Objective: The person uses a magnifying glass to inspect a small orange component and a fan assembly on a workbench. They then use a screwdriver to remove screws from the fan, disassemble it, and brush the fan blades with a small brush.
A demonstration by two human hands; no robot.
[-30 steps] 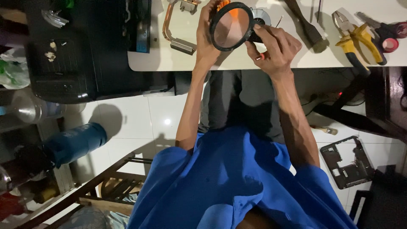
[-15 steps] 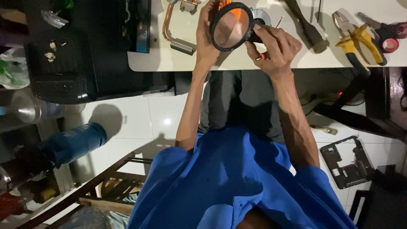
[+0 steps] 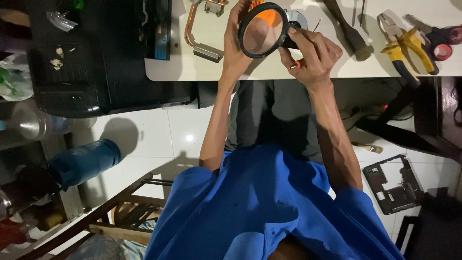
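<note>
- We see the left hand [image 3: 238, 45] raised over the white table [image 3: 269, 72], its fingers curled round the left rim of a round magnifying lens [image 3: 263, 30] with a black frame.
- The lens is held tilted above the table's near edge, between the two hands; through it shows an orange blur.
- The right hand [image 3: 313, 55] sits just right of the lens, fingers closed and touching the black frame's right side; a small red-tipped object pokes out under its fingers, but we cannot tell what it is.
- Behind the lens, partly hidden, lies a round grey fan-like part [image 3: 296, 18] on the table.
- Left of the hands on the table rests a copper heat pipe [image 3: 192, 33] with its metal block.
- To the right lie a dark brush [image 3: 349, 31], yellow-handled pliers [image 3: 402, 43] and red-handled scissors [image 3: 440, 38], all well apart from the hands.
- At the far left, a black opened laptop body [image 3: 96, 53] overhangs the table's left end.
- On the white tiled floor, a blue cylinder [image 3: 82, 161] lies at left and a black plastic laptop frame [image 3: 392, 185] at right.
- A wooden chair frame [image 3: 120, 212] stands near the person's blue shirt [image 3: 269, 212].
</note>
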